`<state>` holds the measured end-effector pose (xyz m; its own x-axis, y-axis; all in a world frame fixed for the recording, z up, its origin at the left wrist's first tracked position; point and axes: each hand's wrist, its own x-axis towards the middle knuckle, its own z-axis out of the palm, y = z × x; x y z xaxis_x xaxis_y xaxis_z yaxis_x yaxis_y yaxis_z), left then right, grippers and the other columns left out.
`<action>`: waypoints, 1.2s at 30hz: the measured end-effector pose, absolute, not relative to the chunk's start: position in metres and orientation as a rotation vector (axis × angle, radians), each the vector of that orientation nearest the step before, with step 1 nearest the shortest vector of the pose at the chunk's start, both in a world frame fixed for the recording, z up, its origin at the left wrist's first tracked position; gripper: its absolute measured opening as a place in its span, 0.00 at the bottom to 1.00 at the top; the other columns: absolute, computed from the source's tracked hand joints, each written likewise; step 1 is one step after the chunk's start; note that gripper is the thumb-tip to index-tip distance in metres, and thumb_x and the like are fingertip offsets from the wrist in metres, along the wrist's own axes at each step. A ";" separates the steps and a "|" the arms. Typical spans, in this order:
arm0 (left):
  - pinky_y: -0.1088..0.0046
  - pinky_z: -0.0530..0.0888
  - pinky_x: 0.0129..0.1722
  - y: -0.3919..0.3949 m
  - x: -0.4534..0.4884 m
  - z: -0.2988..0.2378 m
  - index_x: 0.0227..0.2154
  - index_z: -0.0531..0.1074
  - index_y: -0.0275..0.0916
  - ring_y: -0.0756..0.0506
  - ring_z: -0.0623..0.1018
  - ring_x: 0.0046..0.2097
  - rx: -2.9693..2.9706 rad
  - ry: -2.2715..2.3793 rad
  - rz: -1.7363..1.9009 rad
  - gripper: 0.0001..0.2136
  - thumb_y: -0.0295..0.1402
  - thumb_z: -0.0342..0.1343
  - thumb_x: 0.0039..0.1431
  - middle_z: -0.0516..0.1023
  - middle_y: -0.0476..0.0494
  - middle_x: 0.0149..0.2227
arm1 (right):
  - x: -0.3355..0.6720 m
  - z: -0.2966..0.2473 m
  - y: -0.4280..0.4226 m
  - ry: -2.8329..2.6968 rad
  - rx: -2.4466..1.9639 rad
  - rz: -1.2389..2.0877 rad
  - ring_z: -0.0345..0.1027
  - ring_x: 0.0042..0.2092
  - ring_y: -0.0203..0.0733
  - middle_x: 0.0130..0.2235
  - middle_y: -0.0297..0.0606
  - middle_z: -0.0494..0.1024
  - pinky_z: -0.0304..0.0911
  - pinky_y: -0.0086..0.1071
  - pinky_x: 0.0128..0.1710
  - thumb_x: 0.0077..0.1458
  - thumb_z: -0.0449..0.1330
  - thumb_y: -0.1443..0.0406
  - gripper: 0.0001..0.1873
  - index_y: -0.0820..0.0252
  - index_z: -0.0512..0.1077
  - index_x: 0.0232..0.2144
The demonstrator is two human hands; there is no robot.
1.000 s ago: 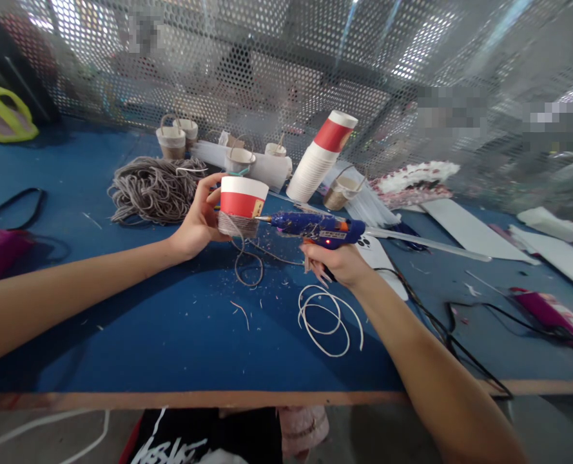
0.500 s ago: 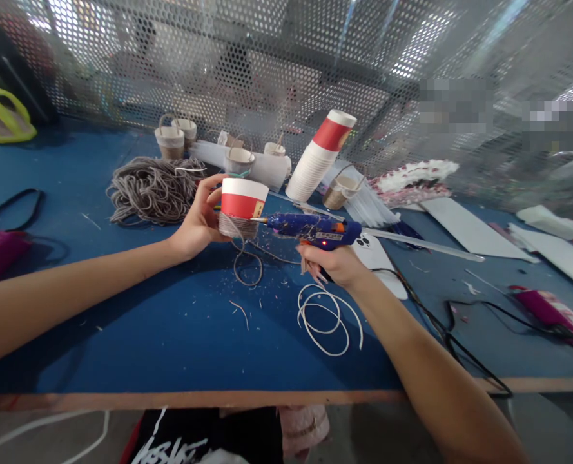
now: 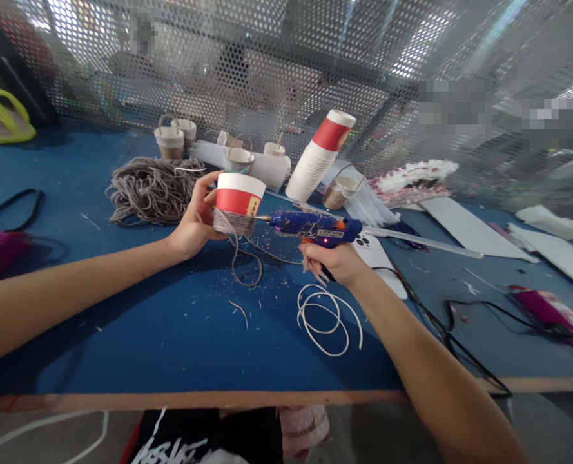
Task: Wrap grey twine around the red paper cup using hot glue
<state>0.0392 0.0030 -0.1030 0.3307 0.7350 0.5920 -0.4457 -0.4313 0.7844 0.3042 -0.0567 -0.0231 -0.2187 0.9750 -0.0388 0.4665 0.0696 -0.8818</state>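
Cup in hand: I hold a red-and-white paper cup (image 3: 240, 194) above the blue table (image 3: 145, 351), its base wound with grey yarn (image 3: 231, 223).
Left fingers: My left hand (image 3: 195, 218) clasps the cup's side, thumb low, fingers bent toward the rim; their tips are partly hidden.
Right fingers: My right hand (image 3: 333, 259) wraps the handle of a blue glue gun (image 3: 310, 225); I cannot tell whether the trigger is squeezed.
Nozzle: It points at the wound yarn, touching or just beside it; I cannot tell which.
Underfoot of the work: A loose yarn loop (image 3: 248, 285) trails below the cup, near a white cord coil (image 3: 334, 355).
Close by the gun: A white phone (image 3: 388, 278) lies partly covered by my right hand, and a black cable (image 3: 431, 317) runs behind my forearm.
Back row: A yarn heap (image 3: 153, 191), small handled cups (image 3: 171, 143) and a leaning cup stack (image 3: 312, 164) crowd the perforated screen (image 3: 247, 71).
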 end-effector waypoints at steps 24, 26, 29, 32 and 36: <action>0.77 0.77 0.27 0.000 0.036 -0.104 0.60 0.55 0.61 0.43 0.79 0.46 1.522 0.347 1.381 0.39 0.34 0.68 0.47 0.71 0.48 0.58 | 0.305 -0.024 -0.054 -1.838 -1.423 1.047 0.57 0.12 0.33 0.09 0.30 0.64 0.53 0.30 0.15 0.42 0.56 0.62 0.14 0.54 0.62 0.09; 0.77 0.77 0.27 0.001 0.036 -0.104 0.60 0.55 0.61 0.43 0.79 0.46 1.543 0.322 1.377 0.39 0.35 0.69 0.47 0.71 0.49 0.57 | 0.305 -0.022 -0.055 -1.870 -1.440 1.014 0.57 0.13 0.33 0.10 0.30 0.64 0.55 0.32 0.17 0.44 0.56 0.63 0.13 0.54 0.62 0.12; 0.73 0.79 0.32 0.006 0.036 -0.106 0.60 0.56 0.60 0.42 0.78 0.49 1.583 0.302 1.406 0.41 0.36 0.72 0.45 0.70 0.47 0.57 | 0.306 -0.021 -0.051 -1.984 -1.521 0.823 0.61 0.18 0.36 0.15 0.31 0.66 0.59 0.34 0.21 0.48 0.57 0.62 0.11 0.54 0.63 0.17; 0.68 0.79 0.43 0.012 0.038 -0.108 0.59 0.58 0.57 0.40 0.75 0.54 1.658 0.317 1.528 0.45 0.36 0.76 0.39 0.70 0.47 0.57 | 0.311 -0.024 -0.040 -2.138 -1.706 0.377 0.69 0.29 0.43 0.27 0.38 0.73 0.66 0.40 0.31 0.48 0.63 0.57 0.12 0.55 0.64 0.23; 0.59 0.75 0.54 0.011 0.043 -0.107 0.60 0.59 0.52 0.38 0.71 0.58 1.766 0.357 1.638 0.45 0.39 0.76 0.37 0.69 0.44 0.57 | 0.329 -0.026 -0.024 -2.251 -1.903 0.164 0.72 0.42 0.55 0.46 0.51 0.71 0.70 0.49 0.43 0.44 0.68 0.55 0.22 0.60 0.67 0.37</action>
<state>0.0428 0.0107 -0.1075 0.1656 0.6236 0.7640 -0.2494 -0.7230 0.6442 0.3290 -0.0241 -0.0256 -0.1582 0.9847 0.0726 0.9639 0.1700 -0.2050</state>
